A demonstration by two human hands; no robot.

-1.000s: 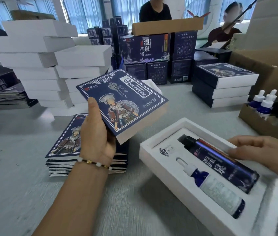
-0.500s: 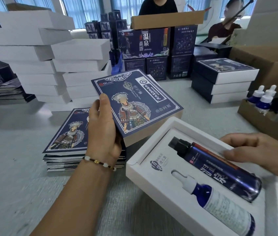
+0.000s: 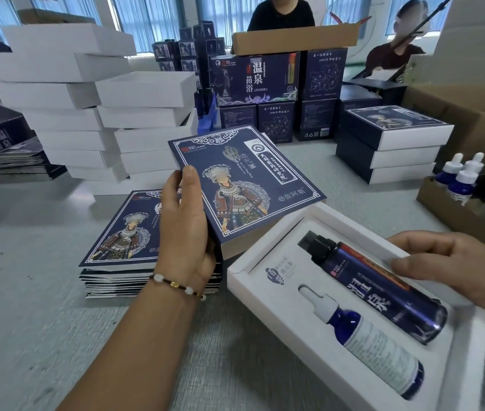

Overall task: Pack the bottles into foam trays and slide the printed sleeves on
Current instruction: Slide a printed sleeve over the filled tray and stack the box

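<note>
Right now, seen from the head camera, the left hand [image 3: 186,221] is gripping a printed sleeve [image 3: 242,185] at centre frame, thumb curled over its near-left edge and fingers hidden beneath it, holding it tilted just above the far-left corner of the foam tray [image 3: 268,310]. That tray is lying on the grey tabletop [image 3: 27,336] at lower right, and both bottles are already sitting in their cut-outs: the dark spray bottle [image 3: 374,289] on the far side, the dropper bottle [image 3: 368,336] nearer the camera. The right hand [image 3: 454,271] is reaching in from the right edge with fingers loosely extended, fingertips resting on the spray bottle and the tray's far rim, gripping nothing that is showing.

More flat sleeves [image 3: 125,232] are lying stacked at centre left, under and behind the left hand. White boxes [image 3: 87,99] are piled at upper left, and spare dropper bottles [image 3: 460,179] are standing in a carton at the right edge.

Judging the risks: the sleeve mouth is looking barely opened, so it could be catching the tray corner and crumpling. The spray bottle appears to be sitting proud of the foam, so the sleeve could be snagging on it. A one-handed push could also be skidding the tray.
</note>
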